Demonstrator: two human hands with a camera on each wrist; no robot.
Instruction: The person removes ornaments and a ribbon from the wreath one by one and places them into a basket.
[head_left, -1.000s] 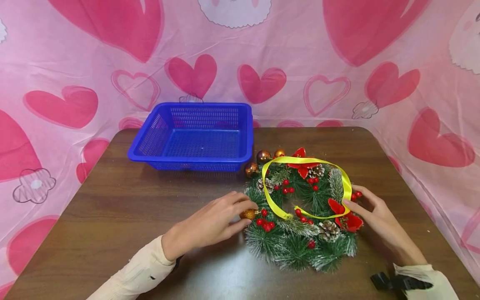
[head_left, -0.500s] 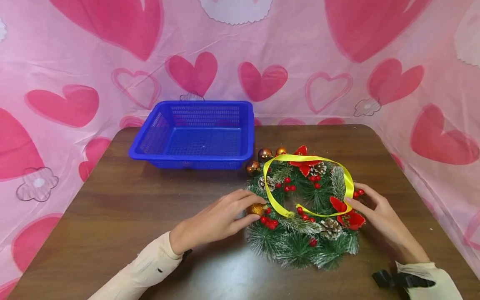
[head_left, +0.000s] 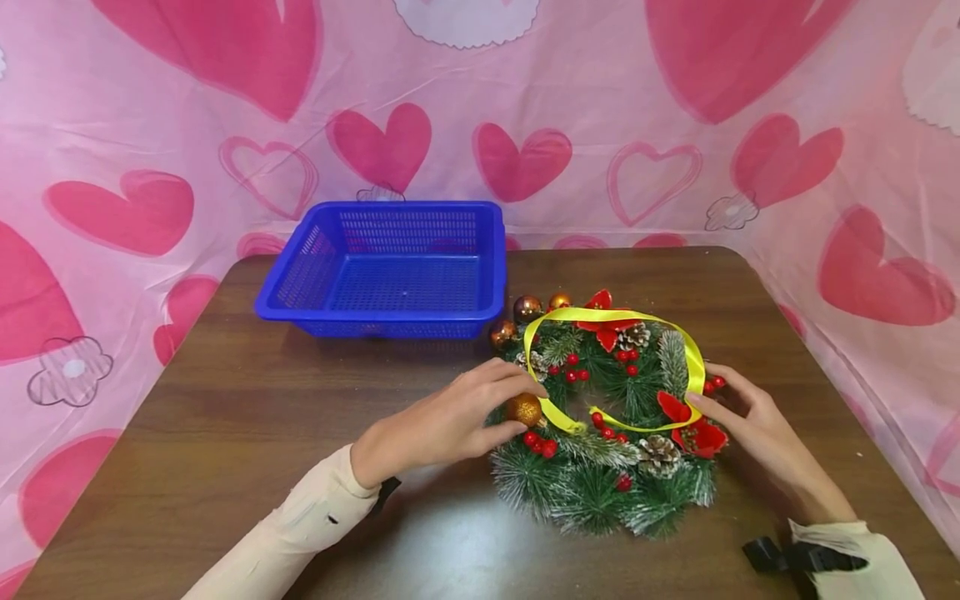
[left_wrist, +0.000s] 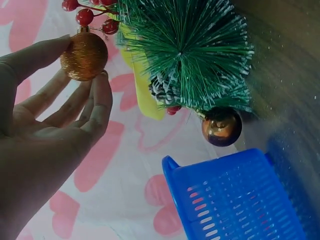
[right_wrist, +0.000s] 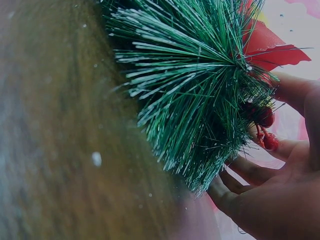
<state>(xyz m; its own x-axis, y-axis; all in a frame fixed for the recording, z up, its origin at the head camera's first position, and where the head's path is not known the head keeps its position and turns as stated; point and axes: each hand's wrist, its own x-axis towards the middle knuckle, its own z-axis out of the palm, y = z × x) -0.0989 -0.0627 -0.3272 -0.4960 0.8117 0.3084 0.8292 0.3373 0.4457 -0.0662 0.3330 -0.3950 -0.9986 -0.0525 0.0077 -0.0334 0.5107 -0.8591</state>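
Observation:
A green Christmas wreath (head_left: 592, 492) with frosted tips, pinecones, red berries and red flowers lies on the table. A loop of yellow ribbon (head_left: 695, 367) curves over its top. At the wreath's left side my left hand (head_left: 442, 421) pinches a gold glitter bauble (head_left: 524, 410) between thumb and fingertips, just above some red berries (head_left: 550, 448). In the left wrist view the bauble (left_wrist: 84, 56) shows its cap turned toward the berries. My right hand (head_left: 768, 446) grips the wreath's right edge, thumb by the ribbon and fingers around the outer side, as the right wrist view shows.
A blue plastic basket (head_left: 382, 317) with slotted walls stands at the back left of the brown table (head_left: 225, 467). Copper-coloured baubles (head_left: 528, 308) sit at the wreath's far left edge. A pink cloth (head_left: 585, 75) with hearts hangs behind the table.
My left hand has moved right and slightly away from me with the gold bauble, from the wreath's left edge to over its greenery. The right hand stays in place.

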